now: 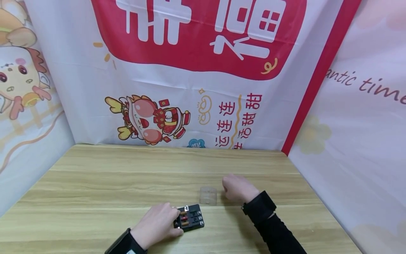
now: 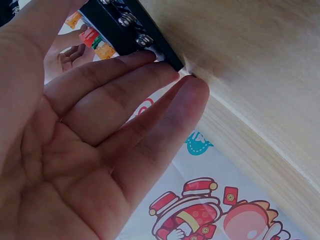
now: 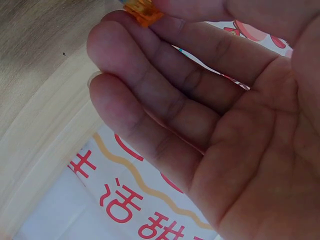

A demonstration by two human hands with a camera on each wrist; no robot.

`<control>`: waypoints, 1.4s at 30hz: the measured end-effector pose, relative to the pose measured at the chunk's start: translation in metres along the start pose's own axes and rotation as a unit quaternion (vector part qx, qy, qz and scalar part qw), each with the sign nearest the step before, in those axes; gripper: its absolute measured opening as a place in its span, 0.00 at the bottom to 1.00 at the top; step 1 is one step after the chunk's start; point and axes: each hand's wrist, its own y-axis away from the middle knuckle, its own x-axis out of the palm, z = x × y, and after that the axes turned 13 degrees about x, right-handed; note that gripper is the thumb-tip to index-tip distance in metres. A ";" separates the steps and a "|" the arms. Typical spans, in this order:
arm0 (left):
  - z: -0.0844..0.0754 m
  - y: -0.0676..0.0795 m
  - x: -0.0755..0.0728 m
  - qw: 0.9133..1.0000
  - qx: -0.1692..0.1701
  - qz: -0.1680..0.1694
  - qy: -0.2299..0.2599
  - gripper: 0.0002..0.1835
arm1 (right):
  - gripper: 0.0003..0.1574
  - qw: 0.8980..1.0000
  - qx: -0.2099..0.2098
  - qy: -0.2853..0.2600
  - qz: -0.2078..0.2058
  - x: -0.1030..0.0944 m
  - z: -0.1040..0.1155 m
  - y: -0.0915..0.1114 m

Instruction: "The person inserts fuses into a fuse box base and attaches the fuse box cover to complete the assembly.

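Head view: a black fuse box point(image 1: 194, 217) is being gripped on the worktop point(image 1: 95, 197) by the left hand point(image 1: 158, 220), near a clear cover point(image 1: 208, 196). Left wrist: its end is being touched by fingers point(image 2: 125, 92). Right wrist: an orange fuse point(image 3: 144, 12) is being pinched by the right hand point(image 3: 235, 135). Seemingly, fitting is being done, lining-up over the box being called for next.

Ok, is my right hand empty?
No, the right wrist view shows your right hand pinching an orange piece by the thumb.
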 end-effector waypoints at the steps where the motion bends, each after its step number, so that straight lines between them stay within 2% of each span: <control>1: 0.000 0.000 0.000 1.000 -0.001 0.001 0.001 0.20 | 0.22 1.000 -0.001 0.001 -0.002 0.000 0.000 0.000; 10: 0.000 0.000 0.001 1.000 0.003 -0.006 -0.006 0.20 | 0.22 1.000 -0.016 0.007 -0.015 -0.001 0.000 0.001; 18: -0.001 0.000 0.001 1.000 0.002 -0.005 -0.012 0.21 | 0.22 1.000 -0.010 0.016 -0.017 -0.007 0.003 0.001; 33: 0.000 0.000 0.000 1.000 0.004 -0.003 -0.003 0.20 | 0.18 0.998 -0.045 0.015 -0.047 -0.019 0.013 0.007; 42: 0.001 0.000 0.002 1.000 0.000 -0.002 0.000 0.21 | 0.23 0.998 -0.050 0.011 -0.046 -0.025 0.022 0.010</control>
